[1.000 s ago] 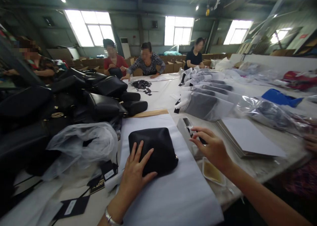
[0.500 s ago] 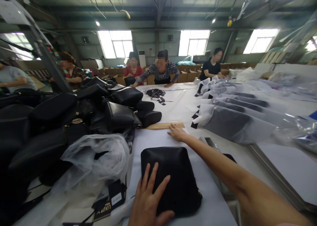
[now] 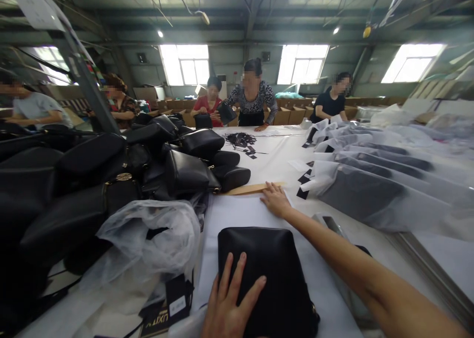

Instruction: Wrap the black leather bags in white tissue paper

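A black leather handbag point(image 3: 281, 259) lies flat on a stack of white paper sheets point(image 3: 237, 214) in front of me. My left hand point(image 3: 233, 298) rests on the bag's left part with its fingers spread. Reaching past the bag, my right hand point(image 3: 276, 199) lies at the far edge of the sheets, fingers stretched out and touching a strip of brown paper point(image 3: 248, 189). Whether its fingertips pinch the strip is unclear. Left of the sheets are a crumpled clear plastic bag point(image 3: 155, 234) and black hang tags point(image 3: 177, 298).
Black handbags point(image 3: 85, 165) are heaped on the left. Bags in translucent wrapping point(image 3: 370, 190) stand in a row at right, near a metal-edged board point(image 3: 425, 274). Black tags point(image 3: 242, 141) lie farther back. Several co-workers, including a person in a patterned top point(image 3: 255, 96), are across the table.
The view has shifted slightly left, so things appear further right. The co-worker in the patterned top has straightened and now holds up a black bag. My hands stay nearly in place.
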A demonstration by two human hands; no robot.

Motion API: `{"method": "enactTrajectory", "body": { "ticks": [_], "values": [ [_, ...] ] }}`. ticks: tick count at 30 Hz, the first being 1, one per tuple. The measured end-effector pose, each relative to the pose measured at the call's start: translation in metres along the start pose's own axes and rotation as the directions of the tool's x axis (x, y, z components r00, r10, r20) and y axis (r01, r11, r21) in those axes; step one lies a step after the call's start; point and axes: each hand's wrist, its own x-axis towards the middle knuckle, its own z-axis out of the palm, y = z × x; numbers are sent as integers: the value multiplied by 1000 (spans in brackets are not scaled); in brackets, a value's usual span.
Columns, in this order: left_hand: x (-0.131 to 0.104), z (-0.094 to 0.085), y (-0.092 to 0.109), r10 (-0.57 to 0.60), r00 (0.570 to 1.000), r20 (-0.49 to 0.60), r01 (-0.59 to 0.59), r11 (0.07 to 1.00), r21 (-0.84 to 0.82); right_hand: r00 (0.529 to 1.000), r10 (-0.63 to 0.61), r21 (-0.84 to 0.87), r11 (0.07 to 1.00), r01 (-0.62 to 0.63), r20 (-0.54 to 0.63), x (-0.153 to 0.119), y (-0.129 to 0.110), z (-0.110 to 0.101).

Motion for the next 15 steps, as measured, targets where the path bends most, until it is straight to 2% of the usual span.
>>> {"method": "enactTrajectory", "body": {
  "ticks": [3,6,10,15],
  "values": [
    [-1,2,2,-6,1000,-4,6,1000,-2,997,76,-4,997,-76,20,11,4,2],
    [-2,4,4,-51,999,-14,52,998,42,997,73,0,997,-73,12,15,3,-1],
    [-3,6,6,-45,999,-14,46,994,96,997,36,8,999,-36,-71,12,-2,-7],
    [-1,4,0,2,1000,3,-2,999,46,977,-19,30,999,26,-211,-1,-10,-19]
  ]
}}
